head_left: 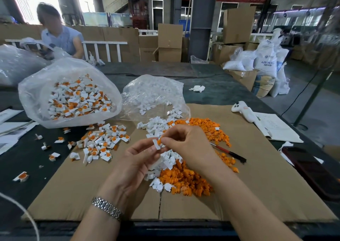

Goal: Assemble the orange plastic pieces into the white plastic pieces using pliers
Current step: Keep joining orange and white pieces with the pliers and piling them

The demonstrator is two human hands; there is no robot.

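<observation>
Centrally, white piece (157,144) pinched by left hand (137,159); orange piece (159,140) pinched against it by right hand (185,143); pliers (229,152) left on cardboard (257,176).

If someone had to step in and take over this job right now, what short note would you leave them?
Left hand holds a white piece; right hand pinches an orange piece against it, not yet clearly seated.
Pliers lie unused on the cardboard, right of the hands.
Done: assembled pieces in the open bag and the pile beside it.
Left: loose orange pieces and white pieces in front.
</observation>
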